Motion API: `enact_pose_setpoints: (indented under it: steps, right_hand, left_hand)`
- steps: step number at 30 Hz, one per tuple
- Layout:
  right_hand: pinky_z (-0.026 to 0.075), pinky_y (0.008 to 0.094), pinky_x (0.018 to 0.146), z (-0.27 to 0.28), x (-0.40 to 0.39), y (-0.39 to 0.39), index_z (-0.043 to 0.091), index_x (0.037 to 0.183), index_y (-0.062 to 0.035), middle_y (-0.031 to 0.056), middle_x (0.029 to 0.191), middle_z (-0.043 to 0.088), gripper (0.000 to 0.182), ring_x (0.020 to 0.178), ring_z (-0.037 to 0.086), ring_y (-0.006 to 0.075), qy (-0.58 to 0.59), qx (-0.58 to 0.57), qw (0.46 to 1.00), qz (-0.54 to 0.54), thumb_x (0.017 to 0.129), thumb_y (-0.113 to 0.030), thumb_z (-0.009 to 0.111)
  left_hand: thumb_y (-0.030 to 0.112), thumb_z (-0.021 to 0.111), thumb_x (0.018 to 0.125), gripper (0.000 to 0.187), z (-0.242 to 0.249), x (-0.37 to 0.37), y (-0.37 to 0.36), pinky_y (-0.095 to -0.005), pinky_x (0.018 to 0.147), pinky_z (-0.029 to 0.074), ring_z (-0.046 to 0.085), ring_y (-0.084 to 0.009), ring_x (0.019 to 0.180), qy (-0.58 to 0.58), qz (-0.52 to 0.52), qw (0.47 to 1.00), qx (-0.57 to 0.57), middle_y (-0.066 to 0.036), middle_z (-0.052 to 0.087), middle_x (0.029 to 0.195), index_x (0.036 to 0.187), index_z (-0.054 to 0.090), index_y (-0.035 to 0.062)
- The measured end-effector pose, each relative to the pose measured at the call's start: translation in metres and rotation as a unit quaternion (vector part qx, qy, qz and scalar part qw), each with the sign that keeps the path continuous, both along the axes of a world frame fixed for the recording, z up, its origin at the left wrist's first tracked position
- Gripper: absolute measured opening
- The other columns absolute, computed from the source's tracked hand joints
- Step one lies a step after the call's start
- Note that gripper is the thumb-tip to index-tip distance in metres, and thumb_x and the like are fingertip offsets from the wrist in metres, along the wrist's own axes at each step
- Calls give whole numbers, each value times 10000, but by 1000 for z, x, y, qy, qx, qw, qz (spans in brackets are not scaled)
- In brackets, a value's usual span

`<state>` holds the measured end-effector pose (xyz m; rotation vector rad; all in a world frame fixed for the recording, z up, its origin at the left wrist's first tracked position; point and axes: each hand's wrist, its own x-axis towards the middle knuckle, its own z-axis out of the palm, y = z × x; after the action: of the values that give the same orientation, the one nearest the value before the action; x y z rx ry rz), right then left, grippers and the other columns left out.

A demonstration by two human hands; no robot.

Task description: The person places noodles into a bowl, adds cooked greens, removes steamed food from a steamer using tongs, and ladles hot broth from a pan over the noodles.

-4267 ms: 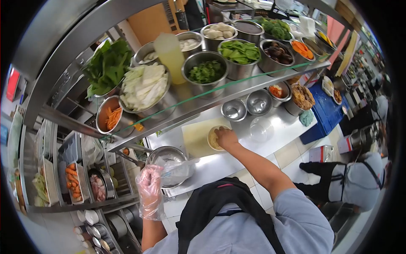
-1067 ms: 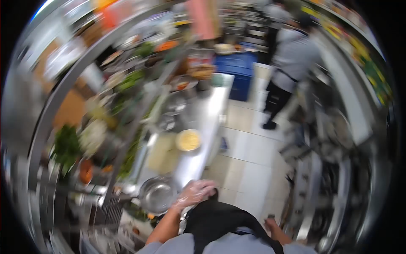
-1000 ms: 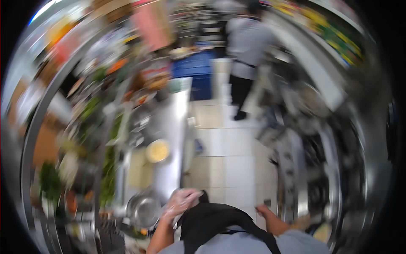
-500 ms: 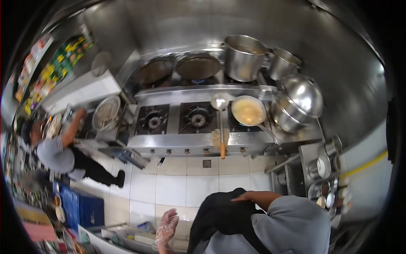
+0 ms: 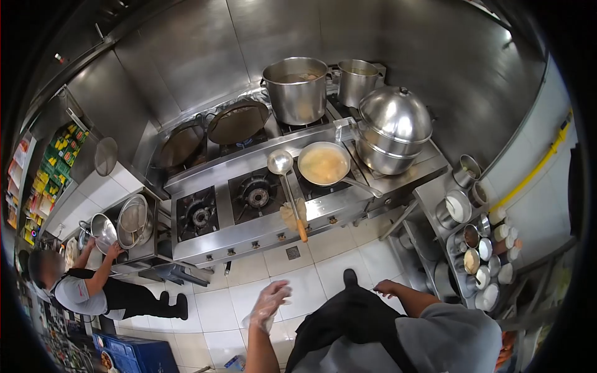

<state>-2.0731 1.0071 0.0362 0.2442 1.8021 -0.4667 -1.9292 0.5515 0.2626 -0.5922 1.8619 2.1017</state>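
Note:
My left hand (image 5: 268,304), in a clear plastic glove, is raised over the floor in front of the stove. Its fingers are loosely bent and apart, with nothing in them. My right hand (image 5: 387,288), bare, hangs at my right side with fingers loosely apart and nothing visible in them. Nearest ahead are a ladle (image 5: 290,198) with a wooden handle, lying across the stove front over a tan cloth (image 5: 287,215), and a pan (image 5: 323,163) of pale yellowish liquid on a burner. Neither hand touches them.
A large stockpot (image 5: 297,99), a smaller pot (image 5: 357,84) and a domed steamer (image 5: 395,130) stand on the stove (image 5: 186,252). Seasoning containers (image 5: 471,261) fill the right shelf. At left, a co-worker (image 5: 84,295) handles a metal bowl (image 5: 104,233) near a blue crate (image 5: 140,354).
My view has turned and my body is nearer the right-hand shelf. My left hand has come up and forward. My right hand has moved from my apron out to my side. The co-worker now holds a bowl.

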Motion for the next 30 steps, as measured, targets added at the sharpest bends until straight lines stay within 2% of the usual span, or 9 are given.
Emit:
enact_pose_setpoints:
  steps: [4,10,12,15,18,22,24,26,30]
  right_hand:
    - [542,478,811,8,-22,9,602,1215,-117,56,1151,602,445,1008,624,266,-1,-70,997,-24,877,-407,605]
    - [532,449,772,0,-89,59,620,1162,-137,49,1073,624,382,937,620,242,8,-48,995,-90,865,-376,611]
    - [533,438,757,4,-119,78,617,1161,-135,54,1064,622,372,909,617,228,13,-48,990,-133,874,-373,612]
    - [509,423,730,13,-158,105,607,1105,-140,35,1011,617,318,851,599,199,17,-88,969,-232,879,-364,621]
    - [511,401,717,14,-184,126,597,1110,-146,24,1004,619,306,832,600,183,12,-99,948,-301,891,-358,619]
    - [516,386,707,7,-194,152,585,1134,-149,23,1000,620,315,821,601,180,-3,-88,943,-320,895,-350,623]
    - [517,387,708,-3,-189,163,582,1146,-146,28,997,619,314,822,604,184,-10,-89,941,-326,899,-337,613]
    - [517,395,712,-18,-181,167,574,1154,-140,40,1007,617,310,818,602,188,-8,-67,932,-355,904,-322,598]
    - [511,439,739,-26,-165,158,565,1180,-140,57,1013,604,307,811,600,210,-23,-50,925,-375,908,-281,586]
  left_hand:
    - [298,667,890,497,-42,-67,22,-313,850,493,614,-165,1017,-59,-42,996,43,-55,648,1102,1312,538,70]
    - [353,683,866,496,-145,-181,42,-341,825,486,609,-159,971,-82,201,973,82,-66,643,1054,1232,568,37]
    - [391,699,864,420,-195,-221,40,-307,688,498,624,-147,773,-91,211,965,-125,-65,643,870,1080,619,40]
    - [468,721,850,404,-264,-269,27,-279,510,459,571,-125,567,-41,138,975,-170,-35,603,713,917,613,85]
    - [531,714,845,441,-228,-302,38,-273,404,395,473,-111,443,-104,141,984,20,12,522,596,801,562,120]
    - [593,530,943,441,-165,-322,46,-280,428,374,350,-92,421,-68,204,973,79,47,393,562,767,508,190]
    - [598,441,978,488,-111,-299,63,-287,433,385,405,-104,434,-73,181,980,33,31,453,578,829,543,144]
    - [531,455,994,506,-70,-278,72,-314,451,426,469,-126,456,-52,170,963,-201,-9,530,633,987,590,43]
    - [398,526,962,487,-49,-265,64,-403,555,519,644,-258,618,-45,137,928,-342,-162,642,748,1268,498,20]
